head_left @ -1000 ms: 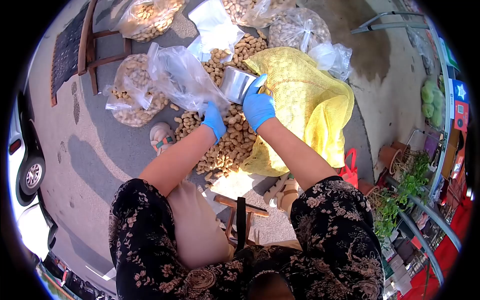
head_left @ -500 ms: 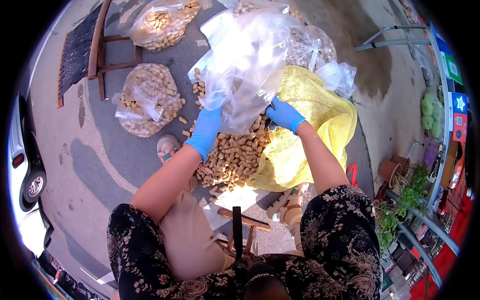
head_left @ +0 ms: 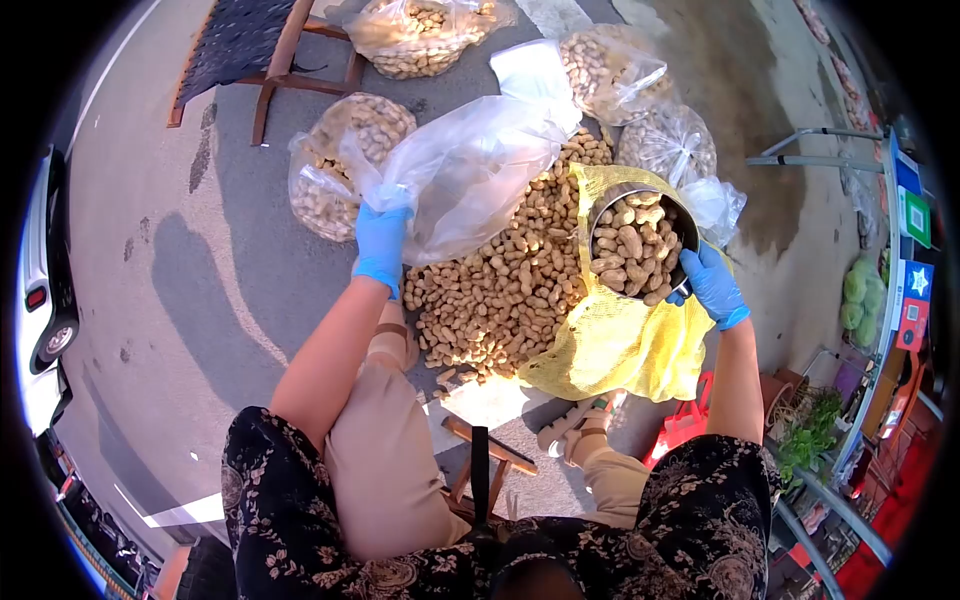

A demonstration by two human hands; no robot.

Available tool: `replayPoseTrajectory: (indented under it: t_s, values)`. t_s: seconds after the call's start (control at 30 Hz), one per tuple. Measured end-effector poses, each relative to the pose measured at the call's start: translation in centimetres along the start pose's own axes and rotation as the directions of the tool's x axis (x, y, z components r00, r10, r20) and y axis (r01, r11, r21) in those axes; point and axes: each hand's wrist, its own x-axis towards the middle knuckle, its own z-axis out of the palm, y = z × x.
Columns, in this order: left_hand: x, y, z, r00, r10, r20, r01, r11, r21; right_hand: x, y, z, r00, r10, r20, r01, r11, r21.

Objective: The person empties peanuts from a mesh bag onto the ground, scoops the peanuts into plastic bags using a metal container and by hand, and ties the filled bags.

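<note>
My left hand (head_left: 382, 238), in a blue glove, grips the rim of a clear plastic bag (head_left: 475, 175) that hangs out toward the right above the peanuts. In my right hand (head_left: 712, 285), also gloved, is a metal bowl (head_left: 688, 222) heaped with peanuts (head_left: 632, 245), tilted toward me. My fingers hold it by its right side. Below and between my hands spreads a large pile of loose peanuts (head_left: 500, 300). A yellow mesh sack (head_left: 620, 345) lies under the bowl, on the right side of the pile.
Filled bags of peanuts stand around the pile: one at the left (head_left: 312, 205), one at the top (head_left: 410, 50), others at the upper right (head_left: 665, 145). A wooden chair (head_left: 285, 50) lies at the upper left. A red bag (head_left: 682, 425) sits near my right foot.
My right hand has moved right and now holds up a metal bowl full of peanuts. My left hand has shifted left with the plastic bag, uncovering more of the pile.
</note>
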Motion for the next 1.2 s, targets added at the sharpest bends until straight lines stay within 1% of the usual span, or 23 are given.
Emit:
replayPoseTrajectory:
  t_s: [0.07,0.1,0.13,0.17,0.2,0.23,0.27,0.3,0.33,0.37,0.43,0.47,0.53,0.57,0.63,0.77,0.87,0.97,1.03,1.07,1.1,1.17,1.2]
  values:
    - [-0.9,-0.1,0.7,0.991,-0.134,-0.003,0.133,0.989,-0.058,-1.3,-2.9,1.1,0.999,-0.028,-0.023,0.027,0.999,-0.023]
    - [-1.0,-0.6,1.0,0.987,-0.158,0.043,0.16,0.985,-0.064,-1.6,-3.9,2.0,0.999,-0.039,-0.036,0.038,0.999,-0.033]
    - [-1.0,-1.4,1.4,0.979,-0.182,0.088,0.188,0.98,-0.066,-1.3,-4.3,2.7,0.992,-0.126,0.029,0.127,0.99,-0.066]
    - [-1.0,-2.2,1.6,0.97,-0.205,0.13,0.215,0.974,-0.067,-0.6,-4.9,3.9,0.986,-0.112,0.12,0.108,0.993,0.045]
    - [-1.7,-1.6,2.2,0.961,-0.226,0.161,0.238,0.969,-0.06,0.2,-5.7,5.6,0.981,-0.117,0.152,0.105,0.991,0.087]
    - [-2.0,-1.2,2.3,0.93,-0.313,0.193,0.326,0.945,-0.038,1.4,-5.8,7.4,0.986,-0.071,0.148,0.062,0.996,0.066]
    - [-2.0,-1.0,2.1,0.891,-0.397,0.221,0.41,0.912,-0.011,2.9,-5.6,8.8,0.975,-0.06,0.214,0.049,0.997,0.058]
    - [-1.9,-0.9,1.9,0.844,-0.477,0.243,0.488,0.873,0.018,4.6,-5.6,10.2,0.971,0.054,0.234,-0.039,0.997,-0.069]
    - [-1.4,-2.1,2.3,0.902,-0.343,0.264,0.392,0.906,-0.162,6.1,-5.4,11.6,0.982,-0.002,0.19,0.046,0.973,-0.227]
    - [-1.0,-3.0,1.7,0.918,-0.321,0.234,0.364,0.915,-0.175,7.9,-4.0,12.8,0.982,-0.094,0.162,0.138,0.948,-0.286]
    - [-1.4,-1.0,1.3,0.943,-0.285,0.172,0.316,0.928,-0.195,11.3,-2.2,14.5,0.997,-0.059,0.055,0.081,0.754,-0.652]
    - [-1.6,-0.6,1.1,0.947,-0.278,0.158,0.306,0.932,-0.194,12.1,-1.9,15.3,0.995,-0.096,0.037,0.093,0.686,-0.721]
    - [-1.6,-0.9,0.5,0.915,-0.347,0.205,0.379,0.914,-0.146,12.4,-3.4,17.4,0.984,-0.177,0.002,0.096,0.529,-0.843]
    - [-1.4,-0.9,0.5,0.899,-0.374,0.23,0.408,0.904,-0.126,12.4,-3.9,18.0,0.974,-0.221,0.057,0.161,0.488,-0.858]
    - [-1.2,-1.1,1.1,0.943,-0.288,0.166,0.312,0.939,-0.144,12.4,-4.7,19.4,0.938,-0.3,0.172,0.287,0.395,-0.873]
    - [-1.2,0.1,1.1,0.979,-0.192,0.073,0.202,0.963,-0.179,12.2,-6.0,24.3,0.881,-0.346,0.321,0.377,0.107,-0.92]
    - [-0.7,-0.1,-1.0,0.954,-0.279,0.112,0.292,0.949,-0.119,9.3,-8.9,28.4,0.903,-0.189,0.386,0.371,-0.112,-0.922]
    - [-0.4,-0.3,-1.7,0.941,-0.329,0.078,0.333,0.941,-0.058,10.5,-9.2,27.8,0.913,-0.084,0.399,0.383,-0.155,-0.911]
    - [-0.2,-0.3,-1.2,0.959,-0.282,0.024,0.283,0.958,-0.037,11.7,-9.1,26.3,0.943,0.037,0.33,0.332,-0.117,-0.936]
    - [-0.1,-0.5,-0.9,0.965,-0.261,-0.004,0.261,0.965,-0.026,11.6,-8.4,25.9,0.959,-0.021,0.283,0.28,-0.094,-0.955]
    - [0.2,-0.7,-1.1,0.957,-0.29,0.012,0.291,0.957,-0.009,11.0,-8.2,25.2,0.958,-0.093,0.271,0.267,-0.048,-0.962]
    - [0.3,-1.0,-1.9,0.931,-0.36,0.053,0.358,0.932,0.047,10.1,-7.7,23.2,0.928,-0.269,0.26,0.287,0.069,-0.955]
    - [0.5,-1.3,-1.8,0.947,-0.316,0.06,0.319,0.946,-0.047,10.3,-8.1,21.7,0.885,-0.393,0.251,0.321,0.125,-0.939]
